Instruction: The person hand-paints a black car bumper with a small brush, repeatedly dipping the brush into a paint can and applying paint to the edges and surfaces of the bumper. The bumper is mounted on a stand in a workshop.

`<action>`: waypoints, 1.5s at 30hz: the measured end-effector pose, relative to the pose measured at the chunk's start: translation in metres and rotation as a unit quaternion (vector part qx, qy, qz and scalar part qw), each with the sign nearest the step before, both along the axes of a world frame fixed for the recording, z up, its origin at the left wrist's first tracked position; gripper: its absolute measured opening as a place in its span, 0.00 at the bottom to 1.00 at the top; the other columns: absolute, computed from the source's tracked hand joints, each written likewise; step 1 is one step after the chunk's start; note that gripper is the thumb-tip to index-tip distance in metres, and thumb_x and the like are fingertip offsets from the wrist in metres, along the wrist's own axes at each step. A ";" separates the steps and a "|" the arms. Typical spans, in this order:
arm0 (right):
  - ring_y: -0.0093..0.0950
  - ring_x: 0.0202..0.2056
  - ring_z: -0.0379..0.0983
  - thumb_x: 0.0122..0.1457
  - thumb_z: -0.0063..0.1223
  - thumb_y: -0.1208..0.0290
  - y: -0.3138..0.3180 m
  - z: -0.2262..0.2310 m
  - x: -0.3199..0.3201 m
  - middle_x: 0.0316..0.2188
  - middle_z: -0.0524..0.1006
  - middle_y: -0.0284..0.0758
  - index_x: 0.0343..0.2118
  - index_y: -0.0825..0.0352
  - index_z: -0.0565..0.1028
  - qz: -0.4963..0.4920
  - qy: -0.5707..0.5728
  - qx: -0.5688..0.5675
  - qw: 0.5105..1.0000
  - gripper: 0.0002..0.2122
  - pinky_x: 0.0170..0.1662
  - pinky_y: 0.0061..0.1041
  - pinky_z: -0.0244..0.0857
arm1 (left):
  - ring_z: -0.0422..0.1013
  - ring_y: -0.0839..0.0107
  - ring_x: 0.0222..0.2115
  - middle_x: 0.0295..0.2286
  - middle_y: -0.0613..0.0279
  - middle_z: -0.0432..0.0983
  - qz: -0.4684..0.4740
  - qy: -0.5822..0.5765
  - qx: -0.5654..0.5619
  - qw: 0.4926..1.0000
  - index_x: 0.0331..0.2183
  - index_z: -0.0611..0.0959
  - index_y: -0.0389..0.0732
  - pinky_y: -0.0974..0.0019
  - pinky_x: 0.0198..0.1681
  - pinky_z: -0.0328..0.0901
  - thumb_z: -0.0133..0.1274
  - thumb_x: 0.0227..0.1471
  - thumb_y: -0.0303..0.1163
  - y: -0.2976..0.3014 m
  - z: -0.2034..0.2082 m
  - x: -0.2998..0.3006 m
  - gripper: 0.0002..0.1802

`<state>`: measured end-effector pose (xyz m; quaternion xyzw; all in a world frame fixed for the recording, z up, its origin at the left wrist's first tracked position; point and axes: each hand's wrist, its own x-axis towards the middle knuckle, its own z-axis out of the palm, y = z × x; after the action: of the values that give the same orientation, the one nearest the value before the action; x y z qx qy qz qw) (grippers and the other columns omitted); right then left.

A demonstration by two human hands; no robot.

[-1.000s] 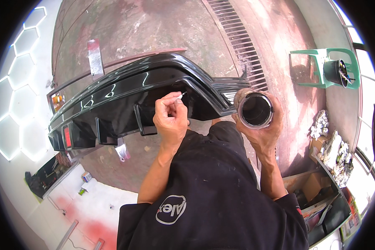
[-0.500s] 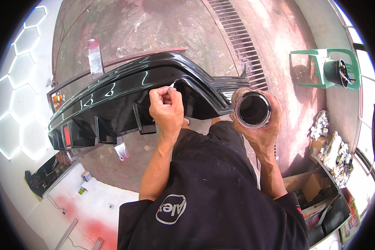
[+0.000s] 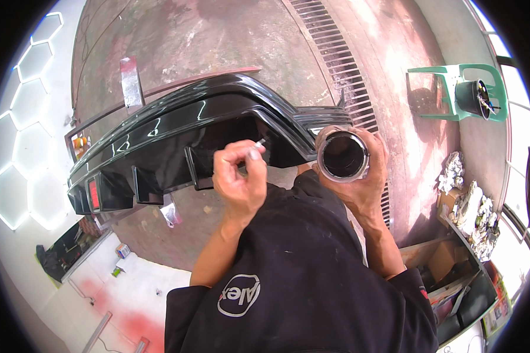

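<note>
A glossy black car bumper (image 3: 209, 126) with fins along its lower side lies across in front of me. My left hand (image 3: 239, 176) pinches a small thin stick-like piece (image 3: 261, 143) between thumb and fingers, in front of the bumper's near right part. Whether its tip touches the bumper I cannot tell. My right hand (image 3: 368, 176) wraps round an open round can (image 3: 365, 154), its mouth toward me. The can's rim is smeared and its inside is dark; what it contains is hard to make out. It is held beside the bumper's right end.
A metal frame (image 3: 153, 91) with a taped arm stands under the bumper. A floor grate (image 3: 337, 56) runs past on the right. A green plastic chair (image 3: 444, 94) carries a black bucket (image 3: 470, 97). Crumpled sheets (image 3: 477, 215) and a cluttered cabinet (image 3: 453, 267) stand at the right.
My left hand has drawn back toward me from the bumper, with the thin piece still pinched. My right hand and the can have shifted slightly left.
</note>
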<state>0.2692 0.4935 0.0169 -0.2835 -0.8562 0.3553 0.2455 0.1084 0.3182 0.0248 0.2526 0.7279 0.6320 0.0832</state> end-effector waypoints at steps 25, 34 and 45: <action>0.36 0.57 0.77 0.39 0.84 0.61 -0.008 0.009 -0.001 0.51 0.82 0.35 0.61 0.63 0.71 -0.027 0.005 -0.019 0.999 0.44 0.71 0.52 0.52 | 0.70 0.84 0.22 0.26 0.67 0.81 0.145 0.067 -0.158 0.974 0.34 0.80 0.36 0.74 0.28 0.68 0.61 0.61 0.24 0.002 -0.041 -0.037 0.05; 0.37 0.58 0.77 0.38 0.84 0.59 -0.010 0.006 0.000 0.53 0.81 0.36 0.62 0.63 0.71 -0.034 0.010 0.004 0.999 0.45 0.71 0.53 0.52 | 0.70 0.82 0.21 0.23 0.67 0.78 0.152 0.056 -0.159 0.974 0.34 0.80 0.36 0.73 0.28 0.68 0.62 0.61 0.25 0.006 -0.047 -0.033 0.06; 0.40 0.54 0.75 0.38 0.84 0.67 -0.007 0.004 0.004 0.52 0.78 0.38 0.61 0.63 0.71 -0.015 0.006 -0.020 1.000 0.43 0.63 0.43 0.64 | 0.71 0.78 0.19 0.20 0.66 0.76 0.160 0.077 -0.187 0.966 0.34 0.80 0.38 0.69 0.26 0.69 0.63 0.60 0.26 0.007 -0.049 -0.034 0.06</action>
<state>0.2734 0.4864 0.0207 -0.2992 -0.8429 0.3704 0.2506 0.0744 0.3249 -0.0243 0.1607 0.8685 0.4680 -0.0296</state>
